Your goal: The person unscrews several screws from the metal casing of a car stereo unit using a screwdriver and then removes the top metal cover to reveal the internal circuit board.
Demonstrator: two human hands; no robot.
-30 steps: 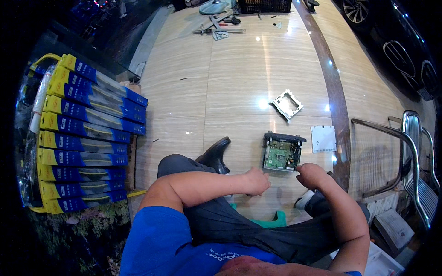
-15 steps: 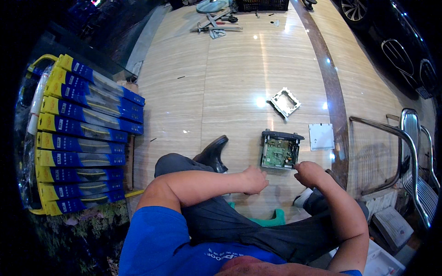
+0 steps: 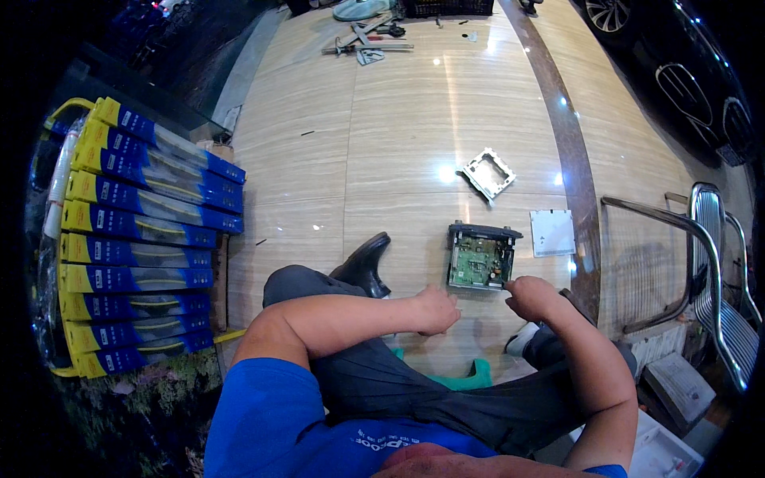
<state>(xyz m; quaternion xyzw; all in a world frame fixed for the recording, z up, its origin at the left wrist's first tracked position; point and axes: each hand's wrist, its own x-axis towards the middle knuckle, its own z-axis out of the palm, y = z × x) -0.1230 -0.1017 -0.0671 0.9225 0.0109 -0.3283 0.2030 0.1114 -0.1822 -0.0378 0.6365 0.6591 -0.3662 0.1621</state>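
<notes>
An opened electronic unit [image 3: 481, 261] lies on the floor in front of me, its green circuit board bare inside a metal case with a black front on the far side. My right hand [image 3: 532, 299] is closed at the unit's near right corner, fingertips at the edge; whatever they grip is too small to make out. Just short of the near left corner, my left hand [image 3: 437, 311] is curled closed, apart from the unit, and its inner side is hidden. Right of the unit lies a flat pale metal cover [image 3: 552, 233]. Beyond it rests a white rectangular frame [image 3: 488, 174].
Blue and yellow packages [image 3: 143, 275] fill a rack on the left. Tools [image 3: 368, 41] lie on the far floor near a black crate [image 3: 449, 7]. A chrome-framed chair [image 3: 705, 263] stands right; a dark car [image 3: 677, 88] is behind it. A green stool [image 3: 466, 378] is under me.
The whole view has shifted slightly. Both hands keep nearly the same pose and place beside the unit, and nothing on the floor has visibly moved.
</notes>
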